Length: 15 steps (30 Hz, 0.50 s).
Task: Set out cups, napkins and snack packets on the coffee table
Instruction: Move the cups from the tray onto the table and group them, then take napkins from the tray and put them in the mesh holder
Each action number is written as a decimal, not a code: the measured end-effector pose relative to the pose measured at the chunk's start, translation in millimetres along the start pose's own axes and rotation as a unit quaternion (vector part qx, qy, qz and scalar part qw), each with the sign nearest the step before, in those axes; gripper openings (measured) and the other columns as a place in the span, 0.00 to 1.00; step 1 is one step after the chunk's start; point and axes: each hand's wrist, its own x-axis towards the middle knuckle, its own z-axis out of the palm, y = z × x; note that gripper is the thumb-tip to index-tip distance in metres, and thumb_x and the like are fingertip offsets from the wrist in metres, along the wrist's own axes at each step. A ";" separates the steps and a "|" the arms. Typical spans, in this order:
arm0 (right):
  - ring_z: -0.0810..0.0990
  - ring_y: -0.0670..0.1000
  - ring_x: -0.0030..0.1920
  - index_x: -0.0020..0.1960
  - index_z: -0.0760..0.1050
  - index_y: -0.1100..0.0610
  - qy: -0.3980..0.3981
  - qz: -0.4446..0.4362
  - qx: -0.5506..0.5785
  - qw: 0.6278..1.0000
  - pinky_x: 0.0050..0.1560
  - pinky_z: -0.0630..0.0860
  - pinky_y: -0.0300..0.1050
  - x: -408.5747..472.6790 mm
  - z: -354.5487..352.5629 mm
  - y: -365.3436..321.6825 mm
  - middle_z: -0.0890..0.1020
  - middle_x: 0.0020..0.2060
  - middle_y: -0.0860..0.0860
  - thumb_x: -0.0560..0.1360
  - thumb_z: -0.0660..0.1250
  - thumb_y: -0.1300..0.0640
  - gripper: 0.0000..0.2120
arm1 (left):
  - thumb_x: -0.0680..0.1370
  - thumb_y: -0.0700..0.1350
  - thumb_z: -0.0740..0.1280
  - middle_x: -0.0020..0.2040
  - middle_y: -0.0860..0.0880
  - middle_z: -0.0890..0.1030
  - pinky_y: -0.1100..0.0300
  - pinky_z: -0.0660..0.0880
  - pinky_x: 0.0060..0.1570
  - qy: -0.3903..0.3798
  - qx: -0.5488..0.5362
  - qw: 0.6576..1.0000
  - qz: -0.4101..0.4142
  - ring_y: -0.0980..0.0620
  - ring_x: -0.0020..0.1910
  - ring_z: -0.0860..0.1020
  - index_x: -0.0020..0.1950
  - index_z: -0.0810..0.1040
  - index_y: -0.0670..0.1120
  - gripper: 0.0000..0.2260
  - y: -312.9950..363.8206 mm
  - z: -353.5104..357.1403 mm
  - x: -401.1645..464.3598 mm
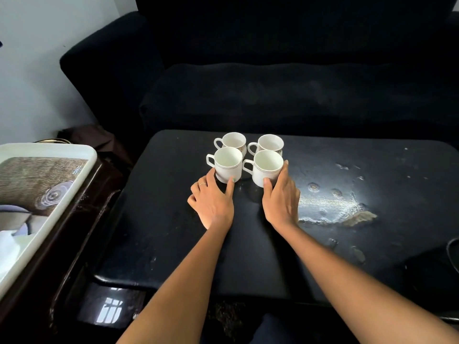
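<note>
Several white cups stand upright in a tight square on the dark coffee table [159, 219], handles pointing left. My left hand [212, 199] cups the front left cup [228, 165], thumb and forefinger touching its lower sides. My right hand [280, 194] holds the front right cup [267, 168] the same way, thumb in front, fingers along its right side. Behind them stand the back left cup [233, 141] and the back right cup [270, 143]. No napkins or snack packets are in view.
A white tray [74, 184] with a printed picture lies on a dark wooden stand at the left. A black sofa [273, 95] runs behind the table. The table top is scuffed and peeling at the right [357, 216].
</note>
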 end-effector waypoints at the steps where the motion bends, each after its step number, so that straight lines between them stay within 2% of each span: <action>1: 0.67 0.58 0.67 0.76 0.47 0.61 0.005 -0.001 0.007 1.000 0.66 0.61 0.52 -0.2 0.3 0.2 0.69 0.68 0.59 0.79 0.57 0.51 0.32 | 0.77 0.62 0.58 0.66 0.50 0.73 0.52 0.60 0.61 0.000 0.002 1.000 0.000 0.49 0.67 0.65 0.71 0.66 0.53 0.24 0.1 0.0 0.0; 7: 0.60 0.56 0.73 0.76 0.49 0.60 0.036 0.024 0.065 0.997 0.71 0.59 0.53 0.1 1.5 2.3 0.61 0.74 0.57 0.74 0.62 0.50 0.36 | 0.77 0.63 0.59 0.66 0.50 0.73 0.53 0.60 0.61 0.003 -0.005 1.000 -0.003 0.49 0.67 0.66 0.70 0.67 0.51 0.25 0.4 -0.6 0.0; 11: 0.64 0.58 0.69 0.72 0.58 0.61 0.092 0.056 0.038 0.993 0.65 0.62 0.55 -4.0 -2.3 2.4 0.67 0.68 0.58 0.72 0.63 0.53 0.32 | 0.77 0.60 0.60 0.69 0.49 0.71 0.52 0.61 0.66 0.009 -0.035 0.999 -0.001 0.49 0.69 0.66 0.72 0.64 0.48 0.27 0.4 -6.1 -6.9; 15: 0.70 0.61 0.61 0.65 0.66 0.61 0.129 0.091 0.005 0.987 0.56 0.66 0.54 -16.7 -12.5 2.8 0.73 0.60 0.59 0.72 0.62 0.60 0.22 | 0.80 0.53 0.59 0.76 0.44 0.61 0.54 0.58 0.73 -0.003 -0.079 0.996 0.031 0.47 0.74 0.61 0.76 0.57 0.43 0.28 -3.0 -18.6 -38.3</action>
